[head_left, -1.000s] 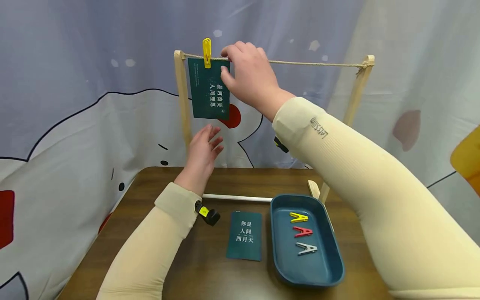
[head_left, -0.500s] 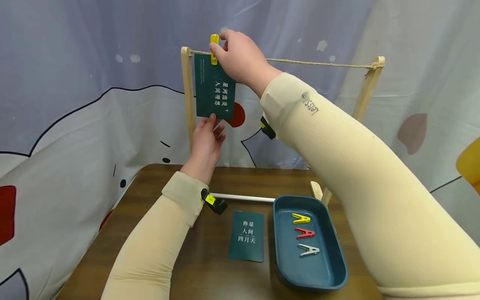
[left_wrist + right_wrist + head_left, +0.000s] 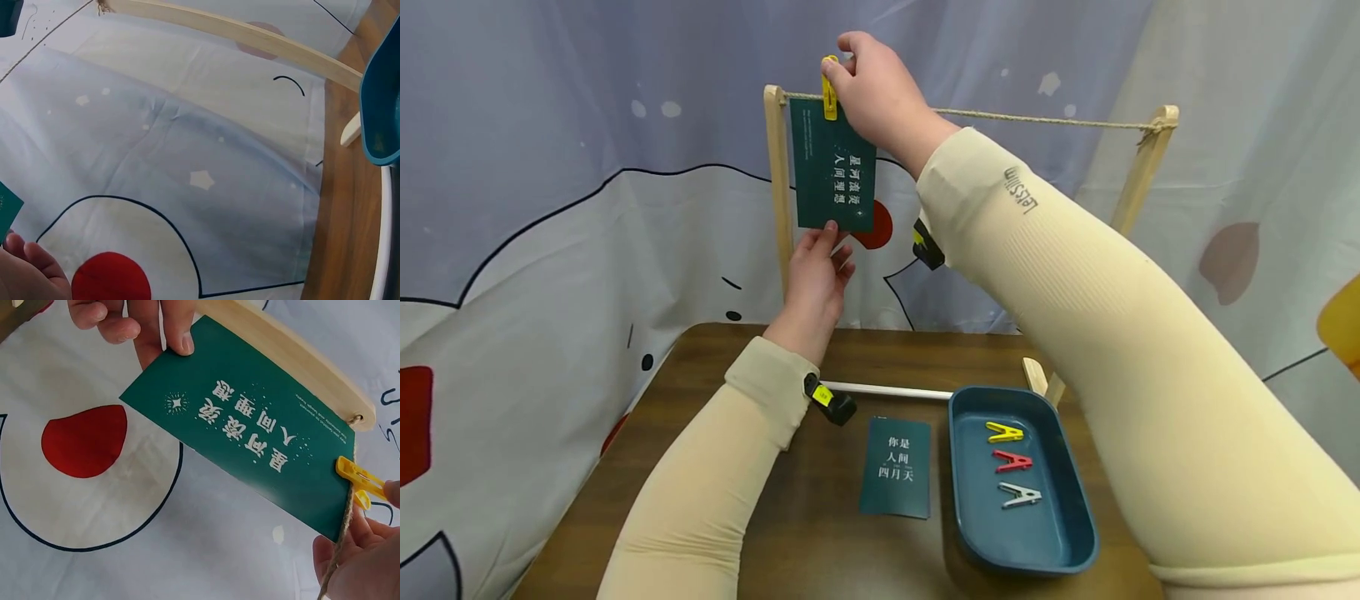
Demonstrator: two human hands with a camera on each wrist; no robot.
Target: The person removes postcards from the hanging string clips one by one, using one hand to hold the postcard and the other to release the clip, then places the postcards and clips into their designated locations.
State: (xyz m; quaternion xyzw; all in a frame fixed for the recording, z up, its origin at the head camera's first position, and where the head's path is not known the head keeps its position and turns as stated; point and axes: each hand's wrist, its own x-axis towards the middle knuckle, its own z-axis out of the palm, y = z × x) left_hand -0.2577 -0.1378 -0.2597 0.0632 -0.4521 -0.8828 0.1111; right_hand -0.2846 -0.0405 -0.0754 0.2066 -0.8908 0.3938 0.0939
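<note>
A dark green card (image 3: 823, 171) with white characters hangs sideways from the rope (image 3: 1037, 120), near the left post. One yellow clothespin (image 3: 830, 100) clips its top edge to the rope. My right hand (image 3: 886, 93) pinches the handle end of that clothespin, as the right wrist view also shows. Below, my left hand (image 3: 811, 287) pinches the card's lower edge between thumb and fingers; in the right wrist view the left thumb lies flat on the printed face. The left wrist view catches only a corner of the card (image 3: 7, 209) and part of the left hand (image 3: 31, 272).
A second green card (image 3: 895, 467) lies on the wooden table (image 3: 820, 550). To its right, a blue tray (image 3: 1022, 542) holds a yellow, a red and a white clothespin. Wooden posts (image 3: 1138, 179) carry the rope, with a white rod (image 3: 895, 390) along the base.
My right hand went from beside the yellow clothespin to pinching it. My left hand rose from under the card and took hold of its lower edge.
</note>
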